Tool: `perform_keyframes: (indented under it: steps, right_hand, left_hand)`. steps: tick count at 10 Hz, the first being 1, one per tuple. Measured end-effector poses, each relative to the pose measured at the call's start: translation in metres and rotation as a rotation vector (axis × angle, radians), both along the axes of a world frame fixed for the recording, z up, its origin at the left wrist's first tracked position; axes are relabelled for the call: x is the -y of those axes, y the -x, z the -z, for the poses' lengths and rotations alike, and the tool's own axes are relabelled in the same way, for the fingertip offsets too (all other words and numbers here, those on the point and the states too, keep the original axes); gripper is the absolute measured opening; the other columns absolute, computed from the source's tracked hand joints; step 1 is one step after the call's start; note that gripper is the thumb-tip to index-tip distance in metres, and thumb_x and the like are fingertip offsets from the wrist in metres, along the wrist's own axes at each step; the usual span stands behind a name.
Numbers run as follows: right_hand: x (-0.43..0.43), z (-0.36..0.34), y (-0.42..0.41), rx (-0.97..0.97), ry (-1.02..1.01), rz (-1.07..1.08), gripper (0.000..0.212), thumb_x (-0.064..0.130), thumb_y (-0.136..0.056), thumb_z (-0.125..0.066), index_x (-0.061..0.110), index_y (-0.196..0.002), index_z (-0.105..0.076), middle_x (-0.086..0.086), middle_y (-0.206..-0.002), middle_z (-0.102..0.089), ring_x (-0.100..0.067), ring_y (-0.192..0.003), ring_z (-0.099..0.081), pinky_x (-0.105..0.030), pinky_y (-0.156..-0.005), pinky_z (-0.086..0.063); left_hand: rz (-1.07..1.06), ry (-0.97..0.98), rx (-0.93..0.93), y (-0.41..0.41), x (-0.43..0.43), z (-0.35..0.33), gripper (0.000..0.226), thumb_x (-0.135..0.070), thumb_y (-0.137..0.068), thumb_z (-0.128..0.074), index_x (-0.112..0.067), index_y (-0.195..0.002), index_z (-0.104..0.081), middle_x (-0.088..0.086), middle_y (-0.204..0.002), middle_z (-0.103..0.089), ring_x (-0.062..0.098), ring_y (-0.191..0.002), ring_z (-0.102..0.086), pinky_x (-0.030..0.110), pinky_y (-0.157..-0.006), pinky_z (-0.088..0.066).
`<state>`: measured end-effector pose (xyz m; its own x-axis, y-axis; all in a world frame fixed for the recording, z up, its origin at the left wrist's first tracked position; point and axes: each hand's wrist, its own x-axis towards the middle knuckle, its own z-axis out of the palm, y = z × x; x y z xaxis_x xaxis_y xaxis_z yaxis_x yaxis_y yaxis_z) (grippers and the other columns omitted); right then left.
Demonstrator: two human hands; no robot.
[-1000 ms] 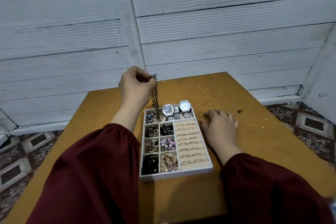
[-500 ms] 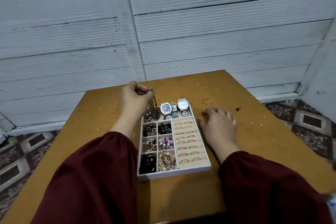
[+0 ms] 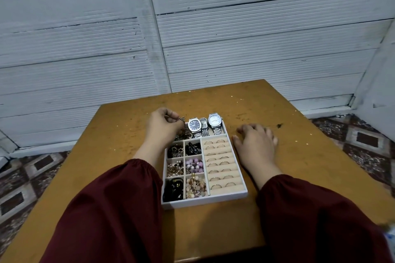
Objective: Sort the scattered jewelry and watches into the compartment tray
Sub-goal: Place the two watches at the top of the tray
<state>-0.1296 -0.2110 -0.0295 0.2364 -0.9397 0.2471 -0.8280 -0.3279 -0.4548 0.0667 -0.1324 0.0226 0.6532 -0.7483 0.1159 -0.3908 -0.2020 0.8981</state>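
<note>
Left fingers (image 3: pixel 169 115) pinching chain (image 3: pixel 182 118), apparently above tray (image 3: pixel 205 201)

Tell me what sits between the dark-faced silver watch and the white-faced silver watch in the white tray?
In the head view, a smaller silver watch with a pale rectangular face lies between the dark-faced silver watch and the white-faced silver watch.

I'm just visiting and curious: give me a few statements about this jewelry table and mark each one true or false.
1. The left hand pinches a thin metal chain at the far-left corner of the white compartment tray. True.
2. The right hand grips a watch. False: it lies open on the orange-brown wooden table, beside the tray.
3. The tray's far compartment holds three silver wristwatches. True.
4. The beige ring rolls are empty. False: thin rings sit in them.
</note>
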Motion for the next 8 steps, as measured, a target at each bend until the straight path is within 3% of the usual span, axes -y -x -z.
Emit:
perform_keyframes:
  steps: [1,3,5,6,8]
  right_hand:
    - [0.000,0.000,0.000,0.002,0.001,0.002,0.033,0.041,-0.094,-0.050,0.027,-0.122,-0.058,-0.001,-0.133,-0.050,-0.025,-0.126,-0.035,-0.041,-0.105,-0.023]
    - [0.000,0.000,0.000,0.003,0.003,0.003,0.033,0.040,-0.094,-0.050,0.028,-0.123,-0.058,0.000,-0.133,-0.050,-0.026,-0.126,-0.035,-0.040,-0.105,-0.022]
    - [0.000,0.000,-0.001,0.009,0.000,0.000,0.033,0.040,-0.093,-0.051,0.028,-0.123,-0.058,0.000,-0.133,-0.050,-0.026,-0.126,-0.035,-0.040,-0.105,-0.021]
    - [0.000,0.000,0.000,0.013,-0.001,0.002,0.033,0.040,-0.093,-0.051,0.028,-0.123,-0.058,-0.001,-0.133,-0.050,-0.026,-0.126,-0.034,-0.040,-0.105,-0.020]
    - [0.000,0.000,0.000,0.013,0.003,0.004,0.033,0.040,-0.093,-0.052,0.028,-0.123,-0.058,-0.001,-0.133,-0.050,-0.026,-0.127,-0.035,-0.040,-0.105,-0.021]
  left_hand:
    - [-0.005,-0.045,0.106,-0.001,0.000,0.003,0.021,0.000,-0.078,-0.069,-0.016,-0.078,-0.056,0.004,-0.075,-0.059,0.026,-0.074,-0.064,0.037,-0.071,-0.057]
    - [-0.003,-0.116,0.367,-0.002,-0.003,0.005,0.013,-0.007,-0.077,-0.070,-0.014,-0.083,-0.061,-0.005,-0.073,-0.059,0.009,-0.068,-0.054,0.014,-0.057,-0.039]
    - [-0.024,-0.194,0.470,-0.005,-0.002,0.009,0.020,-0.008,-0.077,-0.073,-0.020,-0.083,-0.058,-0.007,-0.075,-0.060,0.012,-0.074,-0.060,0.024,-0.065,-0.045]
    - [-0.029,-0.251,0.556,-0.006,0.001,0.010,0.022,-0.017,-0.077,-0.076,-0.027,-0.074,-0.057,-0.010,-0.076,-0.063,0.015,-0.079,-0.063,0.035,-0.077,-0.054]
    - [-0.036,-0.348,0.657,-0.012,0.004,0.014,0.010,-0.035,-0.078,-0.075,-0.031,-0.079,-0.065,-0.009,-0.087,-0.068,0.020,-0.100,-0.057,0.043,-0.093,-0.047]
